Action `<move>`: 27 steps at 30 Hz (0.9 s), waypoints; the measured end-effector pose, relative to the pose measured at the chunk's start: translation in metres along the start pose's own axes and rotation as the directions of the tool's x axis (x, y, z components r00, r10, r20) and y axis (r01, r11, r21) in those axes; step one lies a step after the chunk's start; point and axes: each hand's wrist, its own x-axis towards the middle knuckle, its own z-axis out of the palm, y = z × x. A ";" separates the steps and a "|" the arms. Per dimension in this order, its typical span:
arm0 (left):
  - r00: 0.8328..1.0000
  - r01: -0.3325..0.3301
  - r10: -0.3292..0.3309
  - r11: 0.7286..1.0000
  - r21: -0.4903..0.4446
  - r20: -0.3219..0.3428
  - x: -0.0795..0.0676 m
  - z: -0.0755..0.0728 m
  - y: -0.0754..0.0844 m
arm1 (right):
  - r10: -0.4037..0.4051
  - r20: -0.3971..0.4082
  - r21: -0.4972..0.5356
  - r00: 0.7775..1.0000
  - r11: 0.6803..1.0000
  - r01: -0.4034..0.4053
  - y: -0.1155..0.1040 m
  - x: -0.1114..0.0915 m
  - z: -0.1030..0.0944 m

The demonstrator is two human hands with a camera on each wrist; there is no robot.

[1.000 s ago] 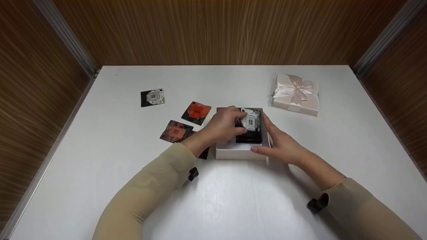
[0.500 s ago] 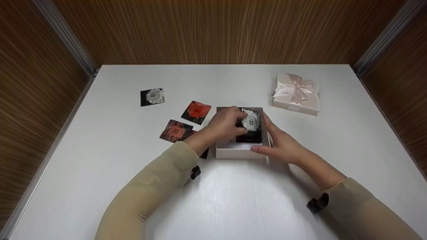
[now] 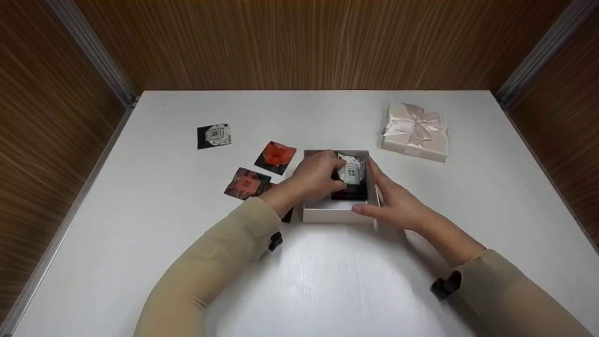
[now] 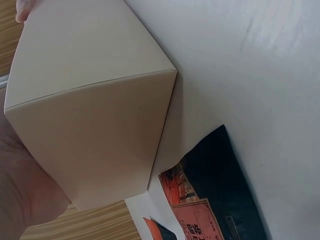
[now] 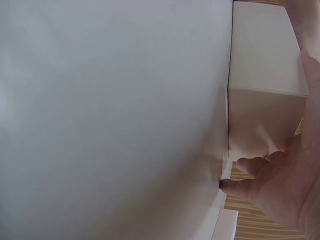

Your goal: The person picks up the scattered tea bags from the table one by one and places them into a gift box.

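Observation:
An uncovered white box stands on the table in the head view. My left hand reaches over its left wall and pinches the left edge of a black-and-white sachet between thumb and fingers. Dark sachets lie under that one, on the right side of the box. With fairly straight fingers along the right wall and the thumb at the front corner, my right hand rests against the box. In the left wrist view the box's outer walls hide the left fingertips.
Left of the box lie a red sachet, a brownish-red sachet and another one partly under the left forearm. Farther left is a black-and-white sachet. A pale pink box lid with a ribbon bow sits at the back right.
The left forearm has shifted slightly right, and the pinched sachet has moved a little inside the box. The right hand and the box stay in place.

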 end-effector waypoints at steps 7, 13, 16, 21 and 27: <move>0.999 0.006 -0.010 0.996 0.091 0.038 0.002 0.000 0.002 | 0.005 0.001 0.015 1.000 1.000 -0.005 -0.001 0.000 0.000; 0.998 0.006 -0.013 0.993 0.119 0.054 0.002 -0.001 0.004 | 0.001 -0.003 0.007 1.000 1.000 -0.001 -0.001 -0.001 0.000; 0.997 0.015 -0.024 0.992 0.121 0.075 0.001 -0.003 0.004 | 0.000 0.002 0.008 1.000 1.000 0.000 -0.001 -0.001 0.000; 0.995 0.000 -0.006 0.999 0.055 0.099 0.001 -0.012 0.003 | 0.010 0.008 0.013 1.000 1.000 -0.010 -0.002 0.000 0.000; 0.995 0.000 0.003 1.000 -0.030 0.099 -0.007 -0.033 0.001 | 0.019 0.010 0.009 1.000 1.000 -0.019 -0.001 -0.001 0.000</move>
